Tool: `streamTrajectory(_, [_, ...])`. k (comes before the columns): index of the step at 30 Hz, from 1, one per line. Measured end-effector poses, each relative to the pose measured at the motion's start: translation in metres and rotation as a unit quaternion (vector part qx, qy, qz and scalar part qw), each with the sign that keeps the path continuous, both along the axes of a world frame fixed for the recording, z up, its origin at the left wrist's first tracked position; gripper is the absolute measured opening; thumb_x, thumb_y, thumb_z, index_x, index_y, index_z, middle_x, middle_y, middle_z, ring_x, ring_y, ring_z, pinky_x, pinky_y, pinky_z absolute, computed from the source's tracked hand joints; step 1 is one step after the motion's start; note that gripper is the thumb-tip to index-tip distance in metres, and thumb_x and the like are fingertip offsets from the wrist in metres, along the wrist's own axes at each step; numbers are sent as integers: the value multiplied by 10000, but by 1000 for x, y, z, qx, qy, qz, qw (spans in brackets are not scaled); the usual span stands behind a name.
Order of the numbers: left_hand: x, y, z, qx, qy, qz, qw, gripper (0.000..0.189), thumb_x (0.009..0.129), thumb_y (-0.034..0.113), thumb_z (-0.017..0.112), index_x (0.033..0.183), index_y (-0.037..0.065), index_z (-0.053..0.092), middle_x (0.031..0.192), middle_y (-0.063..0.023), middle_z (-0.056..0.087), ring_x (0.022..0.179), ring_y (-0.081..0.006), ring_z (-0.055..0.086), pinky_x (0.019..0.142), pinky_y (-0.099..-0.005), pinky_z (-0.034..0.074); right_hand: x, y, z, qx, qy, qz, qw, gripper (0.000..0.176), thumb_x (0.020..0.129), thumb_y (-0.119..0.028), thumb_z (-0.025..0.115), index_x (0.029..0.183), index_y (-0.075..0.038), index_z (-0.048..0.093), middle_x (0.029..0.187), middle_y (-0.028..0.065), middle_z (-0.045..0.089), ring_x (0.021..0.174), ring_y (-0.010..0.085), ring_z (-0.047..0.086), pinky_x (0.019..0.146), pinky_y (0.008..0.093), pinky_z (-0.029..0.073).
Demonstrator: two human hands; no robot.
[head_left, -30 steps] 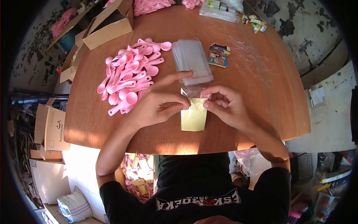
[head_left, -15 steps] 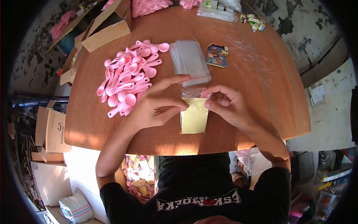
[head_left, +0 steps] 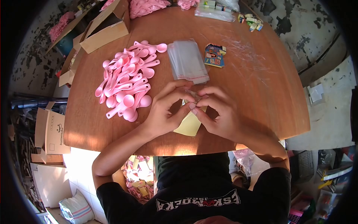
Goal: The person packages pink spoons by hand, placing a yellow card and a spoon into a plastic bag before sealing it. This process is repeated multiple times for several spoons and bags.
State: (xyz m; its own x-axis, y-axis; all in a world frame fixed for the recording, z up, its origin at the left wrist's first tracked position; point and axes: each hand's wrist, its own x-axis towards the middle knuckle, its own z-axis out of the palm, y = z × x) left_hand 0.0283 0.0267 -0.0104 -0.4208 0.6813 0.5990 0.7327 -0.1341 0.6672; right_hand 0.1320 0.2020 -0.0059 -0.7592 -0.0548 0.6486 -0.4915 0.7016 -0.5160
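A small clear plastic bag with a pale yellow card (head_left: pixel 189 125) in it is between my hands, near the front of the table. My left hand (head_left: pixel 169 106) pinches the bag's upper end between thumb and fingers. My right hand (head_left: pixel 218 112) grips the same end from the other side, and the two thumb tips meet. The fingers partly hide the bag's top, which looks gathered there. Just beyond the fingers lies a stack of clear plastic bags (head_left: pixel 186 61). Pink plastic spoons (head_left: pixel 126 80) are heaped to the left of my left hand.
A few printed blue cards (head_left: pixel 214 56) lie right of the bag stack. An open cardboard box (head_left: pixel 106 31) stands at the back left. More pink spoons in plastic (head_left: pixel 149 7) and packed clear bags (head_left: pixel 214 14) sit at the far edge. Below the table is a box of filled packets (head_left: pixel 140 177).
Both hands have come together at the bag's top, and the fingers now bunch it. The yellow card has tilted, its lower end swinging left.
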Motion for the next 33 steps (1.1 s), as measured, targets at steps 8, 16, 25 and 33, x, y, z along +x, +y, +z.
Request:
streamTrajectory(8, [2, -2, 2, -90, -346, -95, 929, 770, 836, -44, 688, 1449, 66, 233, 1148, -136, 613, 995, -153, 617, 838, -302, 518, -3, 13, 12, -103, -54, 14, 993, 90, 802, -37, 718, 860, -3, 659, 986, 95, 640, 846, 187, 654, 706, 294, 520])
streamTrajectory(16, [-5, -10, 11, -245, -334, -141, 899, 772, 829, -68, 684, 1458, 56, 255, 1075, -102, 671, 971, -100, 621, 787, -243, 499, 0, 67, 54, -188, -203, 61, 959, 182, 823, -30, 711, 993, 27, 680, 989, 104, 701, 920, 145, 660, 806, 273, 517])
streamTrajectory(25, [-4, -6, 5, -53, -378, -85, 920, 689, 812, -86, 694, 1387, 5, 326, 1086, -103, 666, 999, -127, 635, 827, -261, 523, -17, 63, 26, -454, -230, 97, 855, 302, 940, -225, 621, 1125, 14, 632, 975, 86, 678, 833, 133, 629, 803, 297, 508])
streamTrajectory(33, [-9, -12, -4, -17, -294, -56, 954, 524, 867, 36, 697, 1315, 6, 428, 997, -102, 686, 914, -99, 634, 773, -240, 514, -16, 19, 9, -436, -292, 106, 844, 223, 932, -144, 639, 1067, 33, 633, 945, 80, 677, 807, 107, 618, 728, 259, 510])
